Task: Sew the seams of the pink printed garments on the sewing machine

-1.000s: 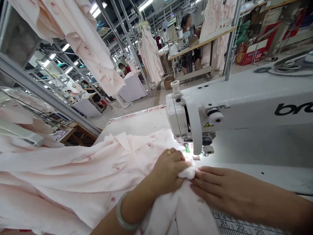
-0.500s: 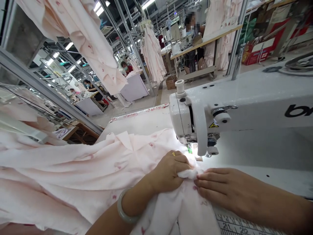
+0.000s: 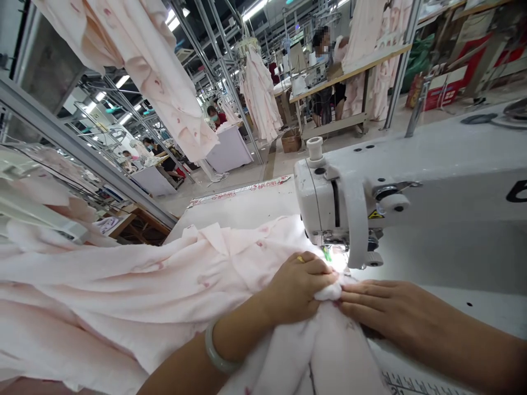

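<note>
A pale pink garment (image 3: 135, 291) with small red marks lies bunched across the white sewing table (image 3: 453, 258). My left hand (image 3: 298, 288), with a gold ring and a jade bangle at the wrist, is closed and pinches a fold of the fabric just in front of the needle area (image 3: 329, 253). My right hand (image 3: 379, 310) lies flat with fingers stretched out, pressing the fabric edge right beside the left hand's fingertips. The white sewing machine (image 3: 370, 186) stands directly behind both hands, its lamp lighting the cloth.
A printed ruler strip (image 3: 415, 384) runs along the table's near edge. Pink garments (image 3: 164, 82) hang overhead at the left and farther back (image 3: 259, 93). Other people sit at sewing stations (image 3: 325, 71) in the background. A metal frame (image 3: 82, 153) slants along the left.
The view has drifted so the machine and both hands sit further right. My hands keep the same hold on the fabric by the needle, the right hand edging slightly forward.
</note>
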`<state>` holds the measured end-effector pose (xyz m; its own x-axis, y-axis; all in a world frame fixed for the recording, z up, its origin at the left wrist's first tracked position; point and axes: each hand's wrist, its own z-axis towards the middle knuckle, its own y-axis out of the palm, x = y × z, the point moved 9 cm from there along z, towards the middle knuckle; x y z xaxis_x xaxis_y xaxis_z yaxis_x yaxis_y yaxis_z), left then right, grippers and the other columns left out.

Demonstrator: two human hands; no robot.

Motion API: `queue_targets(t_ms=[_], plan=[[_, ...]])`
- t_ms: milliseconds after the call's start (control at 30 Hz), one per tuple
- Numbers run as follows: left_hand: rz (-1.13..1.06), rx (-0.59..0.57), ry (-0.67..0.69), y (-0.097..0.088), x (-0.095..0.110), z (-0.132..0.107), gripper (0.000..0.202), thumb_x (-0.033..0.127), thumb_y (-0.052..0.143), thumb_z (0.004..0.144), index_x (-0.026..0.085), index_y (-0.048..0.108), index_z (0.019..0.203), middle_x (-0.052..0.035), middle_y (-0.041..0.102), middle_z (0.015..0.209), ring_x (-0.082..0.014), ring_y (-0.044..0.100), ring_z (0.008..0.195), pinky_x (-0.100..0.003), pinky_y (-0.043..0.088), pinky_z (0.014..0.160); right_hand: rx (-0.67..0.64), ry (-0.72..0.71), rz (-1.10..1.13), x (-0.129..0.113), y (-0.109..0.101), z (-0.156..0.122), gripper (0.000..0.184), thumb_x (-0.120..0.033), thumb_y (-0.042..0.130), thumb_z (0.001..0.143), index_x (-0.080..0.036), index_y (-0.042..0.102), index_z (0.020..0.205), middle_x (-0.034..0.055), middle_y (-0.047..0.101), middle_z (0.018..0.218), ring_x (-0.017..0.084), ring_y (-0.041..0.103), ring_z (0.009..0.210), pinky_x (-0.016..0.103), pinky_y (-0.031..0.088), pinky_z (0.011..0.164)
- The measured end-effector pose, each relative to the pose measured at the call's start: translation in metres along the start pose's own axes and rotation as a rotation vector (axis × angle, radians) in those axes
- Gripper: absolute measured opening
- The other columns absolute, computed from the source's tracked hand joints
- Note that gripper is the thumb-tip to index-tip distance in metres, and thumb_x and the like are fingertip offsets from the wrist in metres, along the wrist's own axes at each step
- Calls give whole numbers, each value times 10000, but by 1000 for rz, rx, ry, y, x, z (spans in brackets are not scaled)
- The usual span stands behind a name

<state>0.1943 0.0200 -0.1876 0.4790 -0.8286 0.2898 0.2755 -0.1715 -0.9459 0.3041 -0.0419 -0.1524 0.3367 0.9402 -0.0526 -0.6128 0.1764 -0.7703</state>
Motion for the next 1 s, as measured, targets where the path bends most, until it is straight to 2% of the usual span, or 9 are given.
queue_targets(t_ms=[167, 300, 367, 467, 567, 633, 733, 833, 1000], plan=[[-83, 73, 87, -11, -9, 3, 333, 192, 580, 956, 180, 749, 1243, -123, 779, 1274, -266, 699, 1190, -402, 489, 1139, -65, 75, 29, 9, 14, -10, 441, -36, 345, 1101, -159, 737, 1260, 108, 813, 1262, 171, 784, 1155, 296, 633, 1022], [-305, 143, 131, -25, -18, 3, 203, 231, 581, 992, 202, 766, 1070, -116, 798, 1213, -256, 736, 1146, -396, 532, 1094, -122, 69, 35, 5, 17, -9, 467, -2, 367, 1060, -152, 724, 1320, 120, 782, 1342, 185, 751, 1244, 321, 623, 1068], [-412, 190, 62, -32, -27, 5, 163, 269, 622, 980, 194, 766, 1001, -121, 801, 1168, -267, 743, 1126, -390, 566, 1035, -158, 61, 45, 2, 20, -8, 455, -9, 378, 1053, -140, 710, 1337, 140, 762, 1381, 200, 725, 1295, 344, 620, 1085], [-525, 210, -149, -34, -35, 10, 115, 261, 661, 952, 189, 746, 921, -91, 797, 1059, -257, 745, 1058, -373, 587, 971, -185, 27, 78, -4, 22, -6, 425, -24, 415, 1031, -114, 693, 1339, 166, 753, 1388, 224, 711, 1317, 369, 618, 1094], [-452, 184, -279, -33, -19, 10, 141, 186, 612, 942, 200, 699, 832, -58, 757, 944, -231, 719, 979, -370, 575, 965, -188, 20, 101, -9, 24, -6, 394, -39, 457, 1004, -90, 695, 1314, 183, 768, 1343, 260, 729, 1273, 397, 622, 1082], [-303, 130, -263, -29, 1, 9, 144, 130, 587, 901, 204, 703, 858, -68, 752, 988, -239, 699, 1003, -398, 550, 1016, -177, 41, 127, -10, 23, -5, 387, -37, 461, 996, -97, 702, 1294, 162, 795, 1268, 274, 757, 1191, 418, 639, 1039], [-135, 81, -222, -19, 21, 3, 260, 86, 565, 848, 199, 724, 1020, -94, 760, 1173, -266, 682, 1108, -440, 507, 1094, -199, 95, 229, -9, 18, -2, 407, -29, 455, 975, -127, 711, 1276, 126, 809, 1190, 267, 766, 1126, 414, 644, 996], [-97, 138, -186, -16, 25, -5, 329, 115, 535, 903, 180, 707, 1176, -111, 742, 1277, -271, 673, 1190, -439, 497, 1118, -227, 122, 362, -5, 6, 2, 437, -29, 442, 957, -169, 732, 1252, 106, 811, 1167, 232, 757, 1148, 350, 618, 1013], [23, 189, -78, -14, 27, -9, 374, 173, 525, 982, 124, 675, 1321, -159, 706, 1360, -292, 655, 1257, -439, 499, 1142, -138, 262, 313, 33, -7, -4, 424, -69, 429, 1007, -230, 779, 1184, 59, 831, 1093, 195, 799, 927, 294, 628, 800]])
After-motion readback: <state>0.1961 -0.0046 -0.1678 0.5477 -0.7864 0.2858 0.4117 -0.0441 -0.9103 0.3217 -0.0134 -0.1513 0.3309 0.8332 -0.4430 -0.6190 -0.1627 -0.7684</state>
